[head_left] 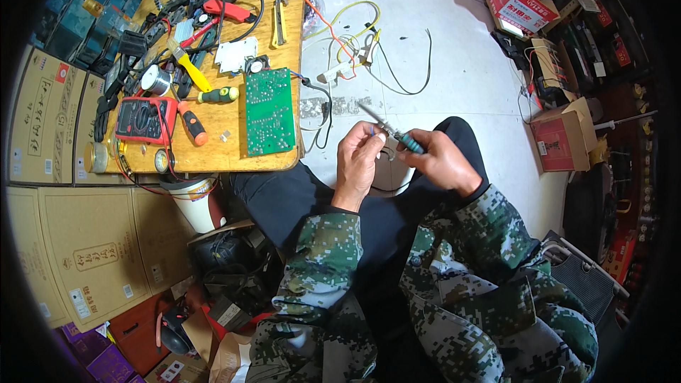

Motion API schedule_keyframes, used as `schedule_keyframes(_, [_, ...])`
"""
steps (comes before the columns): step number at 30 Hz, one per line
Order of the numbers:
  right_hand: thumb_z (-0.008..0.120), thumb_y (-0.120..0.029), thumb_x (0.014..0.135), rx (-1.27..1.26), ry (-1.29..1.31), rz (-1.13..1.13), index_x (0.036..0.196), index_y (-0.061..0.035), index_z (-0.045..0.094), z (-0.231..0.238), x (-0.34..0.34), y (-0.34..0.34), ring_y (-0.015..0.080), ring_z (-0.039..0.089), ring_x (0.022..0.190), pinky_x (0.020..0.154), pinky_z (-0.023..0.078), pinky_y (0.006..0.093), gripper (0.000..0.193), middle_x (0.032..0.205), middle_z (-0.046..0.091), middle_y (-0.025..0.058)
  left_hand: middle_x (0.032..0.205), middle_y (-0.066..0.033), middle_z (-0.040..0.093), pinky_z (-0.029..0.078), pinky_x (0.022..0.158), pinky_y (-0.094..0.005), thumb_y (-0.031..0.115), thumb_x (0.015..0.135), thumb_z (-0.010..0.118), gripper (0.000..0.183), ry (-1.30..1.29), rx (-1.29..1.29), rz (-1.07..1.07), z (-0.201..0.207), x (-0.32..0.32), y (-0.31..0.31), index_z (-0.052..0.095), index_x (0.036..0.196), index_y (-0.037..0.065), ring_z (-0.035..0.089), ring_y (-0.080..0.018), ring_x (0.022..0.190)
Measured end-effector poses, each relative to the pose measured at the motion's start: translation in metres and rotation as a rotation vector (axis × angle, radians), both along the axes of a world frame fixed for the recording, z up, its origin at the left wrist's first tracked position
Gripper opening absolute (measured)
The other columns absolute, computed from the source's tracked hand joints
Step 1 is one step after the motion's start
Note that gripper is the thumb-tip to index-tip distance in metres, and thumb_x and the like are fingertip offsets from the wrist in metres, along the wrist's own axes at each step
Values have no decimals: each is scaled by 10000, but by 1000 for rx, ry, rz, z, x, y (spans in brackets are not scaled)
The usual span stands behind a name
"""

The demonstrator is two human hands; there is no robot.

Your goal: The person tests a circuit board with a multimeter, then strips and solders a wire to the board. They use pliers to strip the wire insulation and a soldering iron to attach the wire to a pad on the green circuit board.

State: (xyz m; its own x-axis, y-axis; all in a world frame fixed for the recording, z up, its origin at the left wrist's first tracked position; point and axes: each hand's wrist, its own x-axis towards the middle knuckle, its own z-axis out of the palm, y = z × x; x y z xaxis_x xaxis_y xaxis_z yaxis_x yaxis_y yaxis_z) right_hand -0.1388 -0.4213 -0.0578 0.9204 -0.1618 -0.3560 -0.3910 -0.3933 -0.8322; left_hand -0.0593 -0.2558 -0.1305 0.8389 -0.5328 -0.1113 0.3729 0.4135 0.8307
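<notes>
right grip (443,160) closed, around teal-handled tool (410,143)

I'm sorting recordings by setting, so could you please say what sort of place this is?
Probably an electronics workshop: a green circuit board, a red-framed black multimeter and a spool of silvery wire lie on a yellowish wooden table.

Printed characters stand on the brown cartons (99,230) at left and on a red-and-white box (526,11) at upper right.
</notes>
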Motion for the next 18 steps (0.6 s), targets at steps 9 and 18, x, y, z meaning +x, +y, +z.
schedule_keyframes(9, [640,-108,968,695,-153,-486,1213,28,601,-8,-5,-36,165,638,824,757,506,309,282,1010,694,96,776,-7,619,407,593,-211,103,1007,669,78,140,-4,-47,10,1,2,664,997,26,503,-61,640])
schedule_keyframes(18, [732,-27,915,662,-224,-470,1137,-21,582,-19,2,2,106,580,780,702,472,272,267,986,683,53,741,-50,639,403,505,-211,111,1016,652,110,201,18,-82,12,-2,-3,653,969,12,495,-70,522])
